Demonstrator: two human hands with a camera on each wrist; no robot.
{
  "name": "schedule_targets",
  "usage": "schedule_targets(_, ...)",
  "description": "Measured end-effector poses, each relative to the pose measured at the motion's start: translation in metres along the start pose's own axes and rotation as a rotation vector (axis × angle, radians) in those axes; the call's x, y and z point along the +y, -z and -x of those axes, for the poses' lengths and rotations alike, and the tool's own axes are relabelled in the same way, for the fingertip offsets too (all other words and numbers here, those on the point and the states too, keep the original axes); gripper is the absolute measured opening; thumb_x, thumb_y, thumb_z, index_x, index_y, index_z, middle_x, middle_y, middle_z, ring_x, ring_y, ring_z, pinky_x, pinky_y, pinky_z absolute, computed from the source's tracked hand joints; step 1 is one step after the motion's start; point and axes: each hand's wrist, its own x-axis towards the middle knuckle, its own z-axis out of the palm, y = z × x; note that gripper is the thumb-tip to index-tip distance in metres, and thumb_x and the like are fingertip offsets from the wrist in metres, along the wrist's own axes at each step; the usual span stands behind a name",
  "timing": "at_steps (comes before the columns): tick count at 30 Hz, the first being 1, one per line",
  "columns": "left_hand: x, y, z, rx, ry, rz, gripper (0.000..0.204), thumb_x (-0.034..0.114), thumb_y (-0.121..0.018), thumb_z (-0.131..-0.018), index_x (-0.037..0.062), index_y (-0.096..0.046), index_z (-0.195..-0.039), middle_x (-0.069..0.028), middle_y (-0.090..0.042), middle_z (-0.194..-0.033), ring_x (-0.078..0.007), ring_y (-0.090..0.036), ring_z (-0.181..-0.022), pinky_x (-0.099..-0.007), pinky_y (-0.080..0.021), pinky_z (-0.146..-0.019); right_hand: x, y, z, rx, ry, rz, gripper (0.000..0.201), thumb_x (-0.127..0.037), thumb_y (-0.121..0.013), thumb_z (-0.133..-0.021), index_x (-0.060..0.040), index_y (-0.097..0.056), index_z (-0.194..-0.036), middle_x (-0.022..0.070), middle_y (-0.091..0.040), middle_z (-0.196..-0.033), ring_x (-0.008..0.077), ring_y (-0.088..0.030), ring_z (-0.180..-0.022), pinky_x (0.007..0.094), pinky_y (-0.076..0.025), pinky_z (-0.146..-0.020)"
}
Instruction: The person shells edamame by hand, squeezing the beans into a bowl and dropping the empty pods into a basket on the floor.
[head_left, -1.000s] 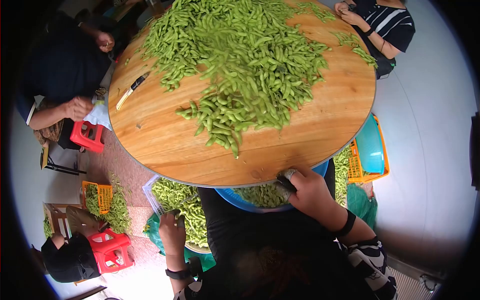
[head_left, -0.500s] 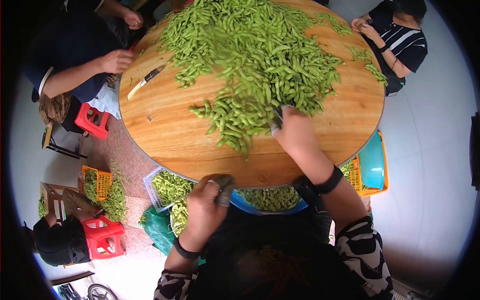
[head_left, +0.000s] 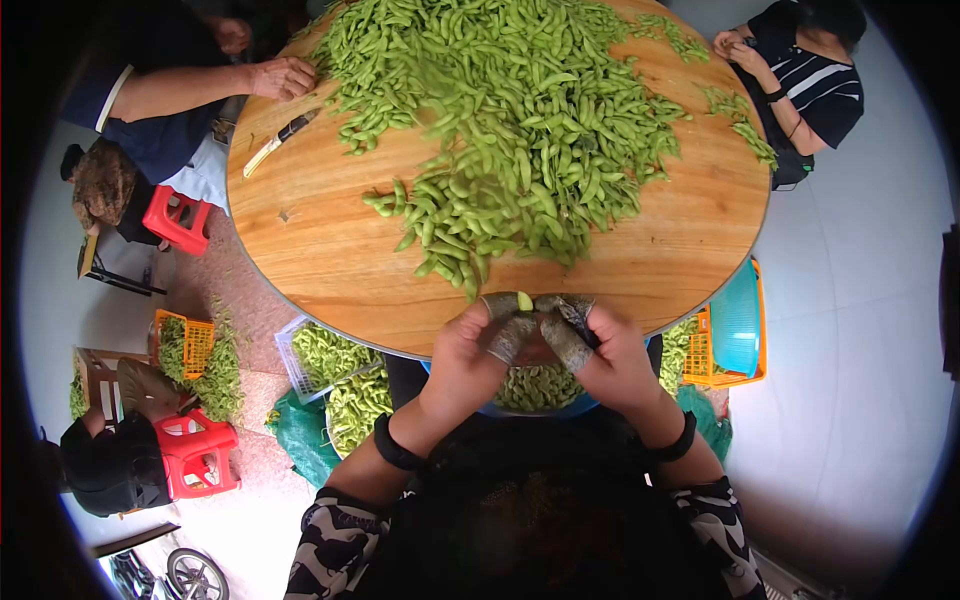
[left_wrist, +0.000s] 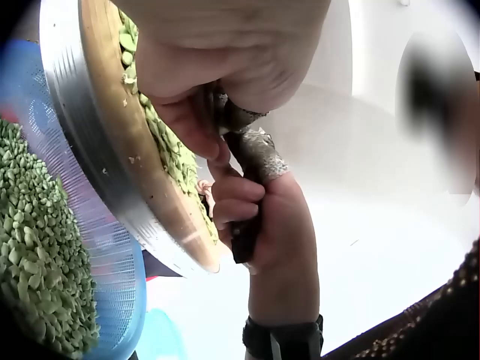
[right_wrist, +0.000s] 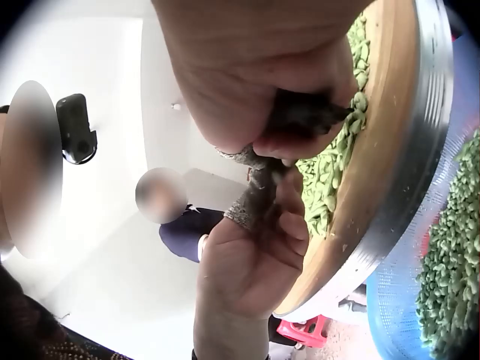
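Both hands meet over the near edge of the round wooden table (head_left: 340, 300), their fingertips wrapped in worn grey tape. A green soybean pod (head_left: 525, 300) shows between the fingertips, pinched by my left hand (head_left: 470, 355) and my right hand (head_left: 615, 350) together. The curled fingers hide most of it in both wrist views. Just beyond the hands lies a big heap of soybean pods (head_left: 540, 150). Below them, under the table edge, stands a blue basket (left_wrist: 124, 307) holding shelled green beans (left_wrist: 37, 247).
A knife (head_left: 280, 142) lies on the table's left side. People sit at left and right, one reaching a hand (head_left: 283, 77) onto the tabletop. Crates of pods (head_left: 330, 355), red stools (head_left: 197, 450) and an orange crate with a teal basin (head_left: 737, 320) stand around below.
My right hand went from the table edge to the pod heap, then back to the edge. My left hand rose from beside the lap to meet it. The person at left reached onto the table.
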Motion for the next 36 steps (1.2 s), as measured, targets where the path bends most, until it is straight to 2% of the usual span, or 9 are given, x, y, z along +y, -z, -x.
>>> schedule_targets(10,-0.004,0.005,0.004,-0.075,0.121,-0.126,0.027,-0.007,-0.059,-0.087,0.0003,-0.055,-0.113,-0.0087,-0.065,-0.103,-0.0187,-0.066,-0.090,-0.0303,-0.055,-0.075,0.007,0.012,0.011,-0.140,0.105,0.217,0.035,-0.005,-0.059,-0.081,0.0000,-0.056,-0.116,0.0189,-0.062,-0.089,0.0376,-0.061,-0.081,0.0387,-0.049,-0.072)
schedule_targets(12,-0.013,0.008,0.002,-0.049,-0.137,-0.634,0.026,-0.003,-0.063,-0.085,0.0016,-0.057,-0.110,-0.0152,-0.066,-0.099,-0.0253,-0.068,-0.086,-0.0320,-0.054,-0.069,0.010,0.010,0.013,-0.121,0.124,0.188,0.037,0.000,-0.053,-0.087,0.0003,-0.052,-0.124,0.0091,-0.060,-0.087,0.0180,-0.060,-0.079,0.0288,-0.048,-0.074)
schedule_targets(16,-0.007,0.001,0.006,-0.027,-0.424,-1.047,0.023,0.001,-0.065,-0.085,0.0026,-0.058,-0.107,-0.0199,-0.065,-0.092,-0.0311,-0.067,-0.079,-0.0351,-0.054,-0.065,0.011,0.002,0.012,-0.032,0.106,0.054,0.037,-0.002,-0.052,-0.089,-0.0044,-0.052,-0.126,0.0044,-0.060,-0.082,0.0135,-0.056,-0.068,0.0255,-0.046,-0.063)
schedule_targets(19,-0.011,0.007,0.005,0.008,-0.302,-0.650,0.020,0.005,-0.066,-0.086,0.0049,-0.060,-0.106,-0.0133,-0.067,-0.086,-0.0239,-0.065,-0.069,-0.0332,-0.052,-0.061,0.005,0.012,0.011,-0.242,-0.394,-0.291,0.039,-0.007,-0.050,-0.093,-0.0083,-0.048,-0.133,0.0030,-0.062,-0.086,0.0119,-0.055,-0.065,0.0254,-0.045,-0.059)
schedule_targets(21,0.004,0.015,0.006,-0.086,0.367,0.236,0.018,0.008,-0.065,-0.088,0.0061,-0.061,-0.106,-0.0067,-0.067,-0.087,-0.0153,-0.060,-0.065,-0.0271,-0.048,-0.060,-0.003,0.017,0.012,-0.299,-0.632,-0.692,0.040,-0.009,-0.049,-0.095,-0.0116,-0.047,-0.135,-0.0017,-0.059,-0.086,0.0049,-0.047,-0.062,0.0201,-0.040,-0.056)
schedule_targets(25,0.008,0.011,0.004,-0.152,0.389,0.331,0.019,0.010,-0.064,-0.090,0.0060,-0.061,-0.109,-0.0031,-0.067,-0.089,-0.0091,-0.056,-0.065,-0.0218,-0.045,-0.060,-0.009,0.019,0.014,-0.329,-0.603,-0.737,0.042,-0.008,-0.049,-0.095,-0.0103,-0.046,-0.136,-0.0003,-0.060,-0.087,0.0072,-0.052,-0.066,0.0228,-0.044,-0.060)
schedule_targets(30,-0.003,-0.003,0.003,-0.095,-0.004,-0.158,0.014,0.004,-0.062,-0.091,0.0019,-0.062,-0.105,-0.0028,-0.067,-0.089,-0.0098,-0.059,-0.070,-0.0257,-0.049,-0.063,-0.005,0.012,0.020,-0.184,0.020,0.097,0.042,-0.007,-0.050,-0.094,-0.0049,-0.046,-0.135,0.0032,-0.062,-0.096,0.0098,-0.058,-0.078,0.0255,-0.048,-0.074)
schedule_targets(34,0.006,-0.003,0.008,-0.116,0.111,-0.370,0.009,0.000,-0.057,-0.091,0.0009,-0.062,-0.099,-0.0011,-0.066,-0.087,-0.0104,-0.060,-0.071,-0.0270,-0.050,-0.063,-0.012,0.018,0.016,-0.206,-0.307,-0.254,0.039,-0.013,-0.056,-0.094,-0.0028,-0.051,-0.131,0.0031,-0.063,-0.091,0.0096,-0.059,-0.076,0.0254,-0.048,-0.072)
schedule_targets(36,0.001,-0.002,0.011,-0.163,0.017,-0.555,0.008,0.000,-0.056,-0.092,0.0012,-0.063,-0.096,0.0003,-0.064,-0.082,-0.0103,-0.060,-0.069,-0.0266,-0.049,-0.060,0.002,0.011,0.015,-0.019,-0.193,-0.132,0.019,-0.016,-0.058,-0.095,-0.0075,-0.059,-0.112,-0.0041,-0.054,-0.070,0.0022,-0.041,-0.052,0.0182,-0.032,-0.047)
